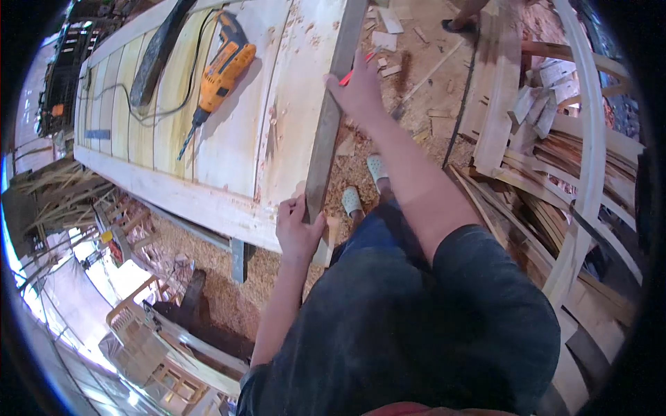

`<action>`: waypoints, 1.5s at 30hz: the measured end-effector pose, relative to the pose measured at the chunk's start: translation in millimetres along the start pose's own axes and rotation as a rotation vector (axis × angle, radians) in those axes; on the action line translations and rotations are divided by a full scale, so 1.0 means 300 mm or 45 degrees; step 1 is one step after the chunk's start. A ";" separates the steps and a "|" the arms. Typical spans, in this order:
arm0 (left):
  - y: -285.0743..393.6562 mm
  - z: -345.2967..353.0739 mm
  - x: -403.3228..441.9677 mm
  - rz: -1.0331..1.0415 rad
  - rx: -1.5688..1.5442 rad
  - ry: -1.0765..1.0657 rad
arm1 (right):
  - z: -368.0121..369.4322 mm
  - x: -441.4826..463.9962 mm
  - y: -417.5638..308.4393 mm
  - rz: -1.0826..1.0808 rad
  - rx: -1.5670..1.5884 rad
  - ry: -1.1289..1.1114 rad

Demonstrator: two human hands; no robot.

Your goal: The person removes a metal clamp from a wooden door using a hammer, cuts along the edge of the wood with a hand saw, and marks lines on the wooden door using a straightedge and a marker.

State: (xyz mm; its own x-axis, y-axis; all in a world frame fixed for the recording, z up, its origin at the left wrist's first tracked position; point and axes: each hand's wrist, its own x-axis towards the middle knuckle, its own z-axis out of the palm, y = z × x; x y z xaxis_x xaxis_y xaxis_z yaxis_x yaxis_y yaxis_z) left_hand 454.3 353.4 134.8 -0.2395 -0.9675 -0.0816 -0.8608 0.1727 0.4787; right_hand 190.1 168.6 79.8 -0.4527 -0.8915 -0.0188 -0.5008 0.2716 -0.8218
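A large pale wooden panel (229,156), made of boards set in a frame, lies flat in front of me. My left hand (298,229) grips its near corner, with fingers bent on the top and the thumb at the edge. Farther along the same edge is my right hand (357,90), closed on a slim red pencil (346,79) and touching the panel's side. On the panel rests an orange and grey power drill (225,69) with a long bit. Its dark cord (187,97) curls beside a long dark wooden bar (156,59).
A small grey strip (98,134) lies at the panel's left end. Wood shavings and offcuts (383,40) cover the floor around my feet. Stacked timber (541,187) stands on the right. Another person's foot (458,26) shows at the top. Wooden chairs (177,381) are lower left.
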 end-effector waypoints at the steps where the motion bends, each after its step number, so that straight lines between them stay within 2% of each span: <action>1: 0.004 0.000 -0.006 -0.088 0.003 -0.067 | 0.013 0.009 0.022 -0.050 0.013 0.027; 5: 0.003 -0.009 -0.016 -0.118 -0.009 -0.106 | 0.015 -0.033 0.029 -0.127 0.124 0.080; 8: -0.005 -0.018 0.002 -0.112 -0.003 -0.131 | 0.030 -0.019 0.049 -0.161 -0.034 0.108; 11: -0.007 -0.013 -0.002 -0.106 0.014 -0.132 | 0.023 -0.020 0.047 -0.195 0.059 0.104; 13: -0.009 -0.007 -0.005 -0.102 -0.003 -0.111 | 0.030 -0.024 0.012 -0.295 0.195 0.313; 15: 0.010 -0.017 -0.004 -0.165 0.025 -0.153 | 0.023 -0.032 0.010 -0.255 0.197 0.278; 17: 0.019 -0.025 -0.005 -0.156 0.098 -0.180 | 0.014 -0.023 0.044 -0.084 0.069 0.020; 20: 0.041 -0.009 0.084 0.030 0.190 -0.122 | 0.089 -0.016 0.105 -0.370 -0.325 0.430; 23: 0.119 0.002 0.228 0.209 0.157 -0.081 | 0.055 -0.022 0.077 -0.155 0.109 0.187; 26: 0.153 0.099 0.432 0.400 0.109 0.076 | 0.004 -0.044 0.019 -0.095 0.279 0.115; 30: 0.188 0.168 0.530 0.433 0.243 0.201 | 0.029 -0.028 0.072 -0.002 0.206 0.047; 31: 0.191 0.160 0.527 0.414 0.232 0.152 | 0.023 -0.018 0.096 0.033 0.222 -0.012; 34: 0.216 0.152 0.530 0.423 0.341 0.138 | -0.193 0.027 0.021 0.258 0.329 -0.229; 35: 0.215 0.148 0.534 0.446 0.313 0.127 | -0.182 0.084 0.161 -0.022 0.177 -0.112; 37: 0.215 0.145 0.541 0.447 0.313 0.111 | -0.331 0.213 0.154 0.036 0.225 -0.159; 39: 0.213 0.149 0.546 0.453 0.305 0.100 | -0.432 0.342 0.137 0.195 0.543 -0.184; 42: 0.213 0.150 0.548 0.438 0.336 0.071 | -0.478 0.507 0.062 0.102 0.475 -0.086; 45: 0.214 0.146 0.552 0.429 0.316 0.047 | -0.444 0.650 0.063 0.056 0.158 -0.098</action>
State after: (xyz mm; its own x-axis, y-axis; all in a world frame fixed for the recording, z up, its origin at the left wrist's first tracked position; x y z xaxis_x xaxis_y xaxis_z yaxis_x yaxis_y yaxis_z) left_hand 339.7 212.3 113.9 -0.5138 -0.8544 0.0773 -0.8203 0.5157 0.2474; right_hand -5.9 48.3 136.5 -0.4123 -0.9060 -0.0960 -0.3843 0.2684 -0.8833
